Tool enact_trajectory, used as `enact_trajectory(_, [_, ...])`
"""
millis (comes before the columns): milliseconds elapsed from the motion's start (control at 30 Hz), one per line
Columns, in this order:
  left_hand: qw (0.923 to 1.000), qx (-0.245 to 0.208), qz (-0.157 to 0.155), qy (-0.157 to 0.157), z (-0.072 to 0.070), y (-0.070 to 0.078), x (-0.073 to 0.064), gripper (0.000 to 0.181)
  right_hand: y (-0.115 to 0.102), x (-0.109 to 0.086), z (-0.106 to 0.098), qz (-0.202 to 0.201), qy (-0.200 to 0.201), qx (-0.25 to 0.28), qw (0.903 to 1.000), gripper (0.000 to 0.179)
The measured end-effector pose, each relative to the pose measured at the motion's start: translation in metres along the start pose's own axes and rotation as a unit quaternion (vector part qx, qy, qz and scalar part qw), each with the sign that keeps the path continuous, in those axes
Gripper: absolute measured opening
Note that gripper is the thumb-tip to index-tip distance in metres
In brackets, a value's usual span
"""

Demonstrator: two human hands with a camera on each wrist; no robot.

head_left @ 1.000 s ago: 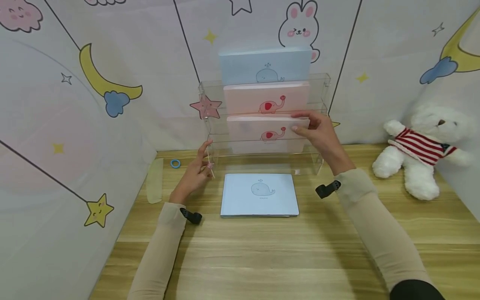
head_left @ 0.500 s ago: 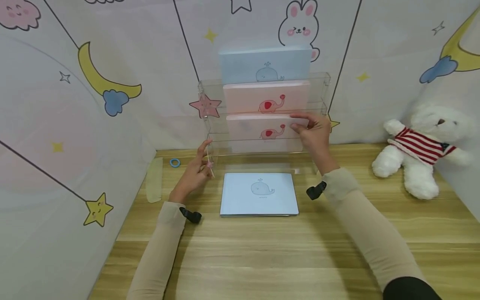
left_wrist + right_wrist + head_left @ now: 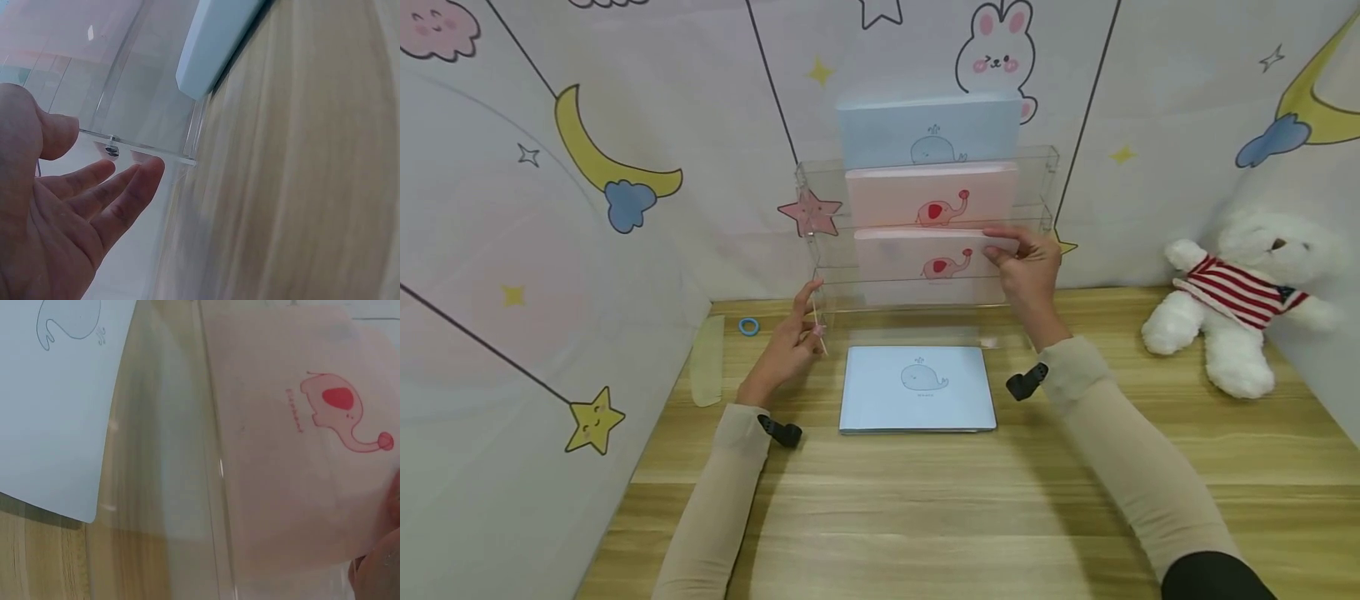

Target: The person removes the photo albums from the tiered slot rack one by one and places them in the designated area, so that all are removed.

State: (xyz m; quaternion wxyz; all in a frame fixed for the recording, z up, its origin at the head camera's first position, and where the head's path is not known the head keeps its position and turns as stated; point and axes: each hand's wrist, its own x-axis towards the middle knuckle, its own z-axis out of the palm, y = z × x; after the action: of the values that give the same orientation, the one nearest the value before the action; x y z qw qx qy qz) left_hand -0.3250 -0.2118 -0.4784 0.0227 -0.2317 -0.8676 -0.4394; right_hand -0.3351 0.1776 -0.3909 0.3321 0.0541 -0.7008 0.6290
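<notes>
A clear acrylic rack (image 3: pixel 1051 179) with stepped tiers stands against the back wall. My left hand (image 3: pixel 786 354) is at its left side panel, thumb at the front edge and fingertips against the outer face in the left wrist view. My right hand (image 3: pixel 1033 271) pinches the top right corner of the front pink notebook (image 3: pixel 895 258), which has a red elephant on its cover and stands in the lowest tier. Behind it stand another pink elephant notebook (image 3: pixel 880 196) and, at the top, a light blue whale notebook (image 3: pixel 876 133). The right wrist view shows the pinched notebook (image 3: pixel 281 494) close up.
A light blue whale notebook (image 3: pixel 880 400) lies flat on the wooden table (image 3: pixel 887 517) before the rack. At the left are a blue ring (image 3: pixel 748 326) and a pale yellow-green strip (image 3: pixel 707 367). A white teddy bear (image 3: pixel 1236 333) in a striped shirt sits at the right.
My right wrist and forearm have shifted left and inward, while the fingers keep pinching the front pink notebook's corner. My left hand has stayed at the rack's side.
</notes>
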Motion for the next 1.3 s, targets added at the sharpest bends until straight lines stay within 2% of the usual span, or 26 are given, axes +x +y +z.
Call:
enact_trajectory(167, [1.0000, 0.000, -0.001, -0.001, 0.000, 0.001, 0.000, 0.082, -0.003, 0.001, -0.001, 0.010, 0.014, -0.002, 0.9999, 0.016])
enact_trajectory(800, [1.0000, -0.003, -0.005, -0.001, 0.001, 0.002, 0.000, 0.083, -0.022, 0.013, -0.006, 0.003, 0.019, 0.018, 0.9997, 0.017])
enact_trajectory(1033, [1.0000, -0.003, -0.002, -0.001, 0.001, 0.001, 0.000, 0.082, -0.029, 0.016, -0.007, 0.009, 0.026, 0.011, 0.9996, 0.017])
enact_trajectory(1133, [1.0000, -0.005, 0.000, 0.001, 0.001, 0.001, 0.000, 0.081, -0.033, 0.019, -0.007, 0.016, 0.032, 0.022, 0.9991, 0.018])
enact_trajectory(1300, [1.0000, -0.004, 0.002, 0.001, 0.001, 0.002, -0.001, 0.081, -0.041, 0.022, -0.007, 0.018, 0.045, 0.072, 0.9962, 0.020])
